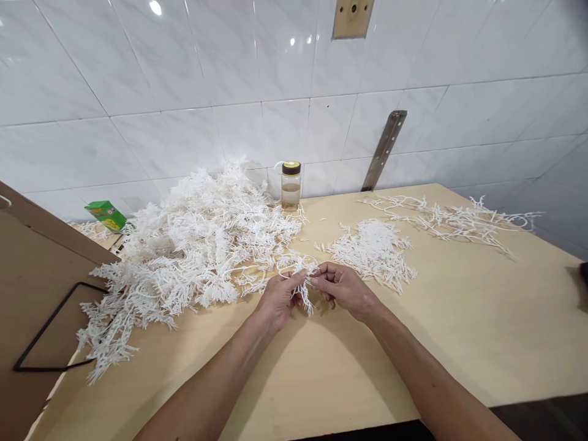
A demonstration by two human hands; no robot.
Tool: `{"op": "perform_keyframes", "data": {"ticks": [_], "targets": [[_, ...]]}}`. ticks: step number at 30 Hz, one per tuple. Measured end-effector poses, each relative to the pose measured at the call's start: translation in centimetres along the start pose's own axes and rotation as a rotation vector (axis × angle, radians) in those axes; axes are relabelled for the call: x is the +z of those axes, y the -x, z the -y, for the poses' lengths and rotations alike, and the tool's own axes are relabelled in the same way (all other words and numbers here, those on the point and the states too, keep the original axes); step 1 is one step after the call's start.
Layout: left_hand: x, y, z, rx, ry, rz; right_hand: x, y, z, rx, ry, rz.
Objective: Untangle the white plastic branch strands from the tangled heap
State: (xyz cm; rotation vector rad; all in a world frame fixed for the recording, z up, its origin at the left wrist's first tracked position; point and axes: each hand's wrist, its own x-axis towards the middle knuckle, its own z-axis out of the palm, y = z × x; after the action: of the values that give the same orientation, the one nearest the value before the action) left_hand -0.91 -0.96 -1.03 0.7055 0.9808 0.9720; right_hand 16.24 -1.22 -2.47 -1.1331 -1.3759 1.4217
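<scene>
the pale wood-coloured tabletop [487, 318] spreads beneath both forearms. above its near half, a white, finely branched, plastic-looking sprig [307, 301] sits directly between the fingertips, touched from either side. its fringed tips hang towards the wearer and a thin stem loops away beyond the fingers, so its long axis runs roughly near to far, across the line joining the hands. the left hand [277, 301] is nearer the hanging tips: its thumb presses on top, fingers curled beneath, holding the sprig. the right hand [345, 289] pinches narrowly at the sprig's upper part, thumb against forefinger; exactly which strand it grips, i cannot tell.

past the left hand rises a large tangled heap of white branched sprigs [197, 239]; past the right lies a low pile of short white clippings [373, 252], with long, thin white stems [459, 220] farther right.

at the back stands a clear bottle with a brown-and-yellow lid [291, 188], no label readable. the small green carton [107, 215] behind the heap carries red and yellow print, too small to read.
</scene>
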Motion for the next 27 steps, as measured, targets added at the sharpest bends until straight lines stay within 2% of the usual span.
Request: {"op": "perform_keyframes", "data": {"ticks": [6, 9, 16, 21, 27], "targets": [[0.3, 0.2, -0.4, 0.015, 0.035, 0.005, 0.5, 0.1, 0.1, 0.013, 0.059, 0.067], [0.1, 0.1, -0.5, 0.012, 0.006, 0.018, 0.0, 0.2, 0.1, 0.003, 0.094, 0.073], [0.2, 0.2, -0.3, 0.021, -0.062, 0.007, -1.9, 0.6, 1.1, -0.164, 0.201, -0.224], [0.4, 0.4, -0.4, 0.026, -0.078, 0.030, -0.8, 0.6, 1.3, -0.238, 0.204, -0.162], [0.1, 0.4, -0.2, 0.030, -0.103, 0.087, -0.1, 0.5, 1.1, -0.147, 0.238, -0.166]]}}
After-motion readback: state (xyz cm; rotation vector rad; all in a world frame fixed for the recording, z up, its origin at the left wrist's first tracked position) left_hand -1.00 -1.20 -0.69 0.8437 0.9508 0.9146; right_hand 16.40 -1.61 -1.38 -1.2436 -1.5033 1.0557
